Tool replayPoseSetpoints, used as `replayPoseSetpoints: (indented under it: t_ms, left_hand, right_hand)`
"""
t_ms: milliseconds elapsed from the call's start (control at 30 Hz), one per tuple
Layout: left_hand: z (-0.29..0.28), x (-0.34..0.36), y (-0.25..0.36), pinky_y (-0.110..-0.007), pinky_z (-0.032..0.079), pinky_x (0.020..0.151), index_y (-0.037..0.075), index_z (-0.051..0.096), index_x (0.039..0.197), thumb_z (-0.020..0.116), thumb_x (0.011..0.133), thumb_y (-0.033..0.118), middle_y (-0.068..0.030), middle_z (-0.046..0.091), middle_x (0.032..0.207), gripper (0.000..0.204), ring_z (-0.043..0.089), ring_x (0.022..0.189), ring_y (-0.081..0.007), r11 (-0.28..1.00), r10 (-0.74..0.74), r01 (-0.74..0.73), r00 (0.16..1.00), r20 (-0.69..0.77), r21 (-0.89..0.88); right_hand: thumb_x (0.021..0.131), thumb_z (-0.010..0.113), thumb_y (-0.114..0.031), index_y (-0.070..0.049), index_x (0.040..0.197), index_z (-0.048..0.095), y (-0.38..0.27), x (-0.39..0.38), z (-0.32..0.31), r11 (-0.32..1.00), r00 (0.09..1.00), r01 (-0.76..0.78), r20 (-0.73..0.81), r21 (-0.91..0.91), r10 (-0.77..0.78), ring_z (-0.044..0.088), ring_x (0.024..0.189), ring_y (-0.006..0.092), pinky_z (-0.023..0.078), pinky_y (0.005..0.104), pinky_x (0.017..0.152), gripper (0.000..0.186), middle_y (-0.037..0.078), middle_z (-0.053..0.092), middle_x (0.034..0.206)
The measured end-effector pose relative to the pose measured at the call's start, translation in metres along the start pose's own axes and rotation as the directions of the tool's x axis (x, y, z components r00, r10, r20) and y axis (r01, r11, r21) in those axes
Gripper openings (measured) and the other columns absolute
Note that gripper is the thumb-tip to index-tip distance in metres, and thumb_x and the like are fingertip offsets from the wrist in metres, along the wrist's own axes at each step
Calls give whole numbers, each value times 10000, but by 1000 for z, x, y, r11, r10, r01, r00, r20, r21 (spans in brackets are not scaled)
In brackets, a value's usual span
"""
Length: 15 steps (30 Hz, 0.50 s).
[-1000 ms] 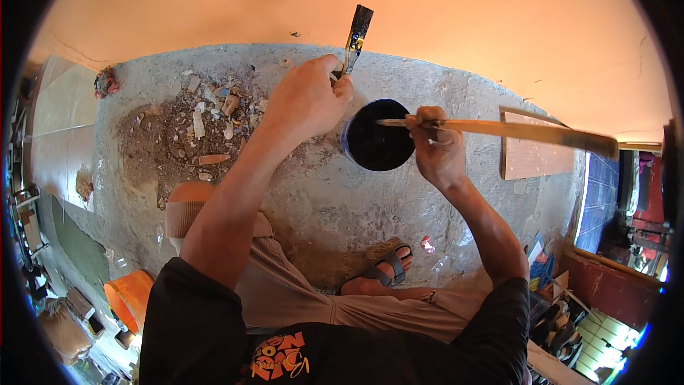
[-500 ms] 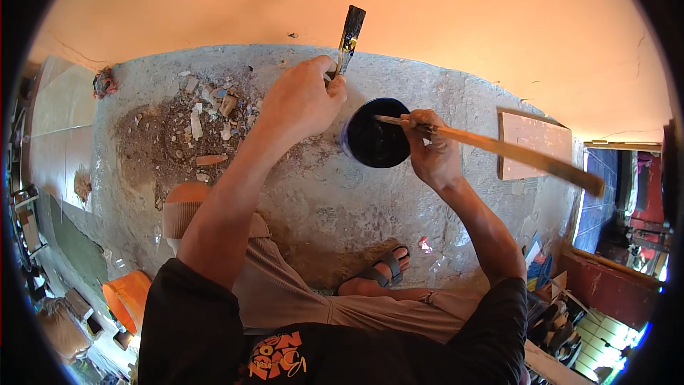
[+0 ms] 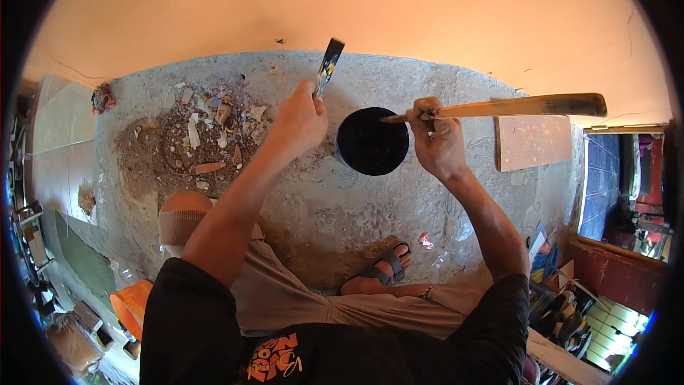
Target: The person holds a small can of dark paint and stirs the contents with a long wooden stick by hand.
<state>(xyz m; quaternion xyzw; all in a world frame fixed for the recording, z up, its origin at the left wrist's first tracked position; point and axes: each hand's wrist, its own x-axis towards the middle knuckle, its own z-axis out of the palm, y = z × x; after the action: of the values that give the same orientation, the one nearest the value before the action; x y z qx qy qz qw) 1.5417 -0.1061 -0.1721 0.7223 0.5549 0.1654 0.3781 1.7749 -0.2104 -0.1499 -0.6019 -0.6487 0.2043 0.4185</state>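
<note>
My left hand (image 3: pixel 303 117) is closed round the handle of a paintbrush (image 3: pixel 330 63), whose dark, wet-looking bristles point up toward the orange wall. Just right of it, a round bucket (image 3: pixel 372 170) with a very dark inside stands on the rough floor. My right hand (image 3: pixel 439 146) grips a long wooden stick (image 3: pixel 527 105) near its left end. That end reaches over the bucket's right rim, and the thicker end juts out to the right. What the bucket holds looks black; its level is hard to tell.
Rubble and broken chips (image 3: pixel 214 125) lie on the floor at left. A flat pinkish tile (image 3: pixel 534 144) rests near the wall (image 3: pixel 399 7) at right. My sandalled foot (image 3: pixel 385 267) is close below the bucket. An orange container (image 3: pixel 132 308) stands at lower left.
The paintbrush in my left hand has come down and a little left. The stick's thick right end has swung up, so it now lies nearly level across the view.
</note>
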Motion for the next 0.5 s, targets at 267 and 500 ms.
replayPoseSetpoints:
  t_ms: [267,500]
  left_hand:
    - [87,-38,-80,-469,500,826,-46,346,1168,654,831,101,-258,601,1051,480,641,980,-364,960,-112,94,992,-54,-263]
    - [171,-63,-103,-403,339,1127,-70,110,1440,833,685,115,-264,375,1407,1062,409,1340,-367,877,-17,-3,999,-38,-480]
  right_hand:
    - [954,621,7,-21,932,537,-25,-8,11,987,995,-96,35,132,92,600,676,104,499,269,627,91,39,553,725]
    - [892,664,-32,-27,906,553,-12,2,10,996,996,-57,71,-66,62,609,662,157,500,317,622,112,78,578,718]
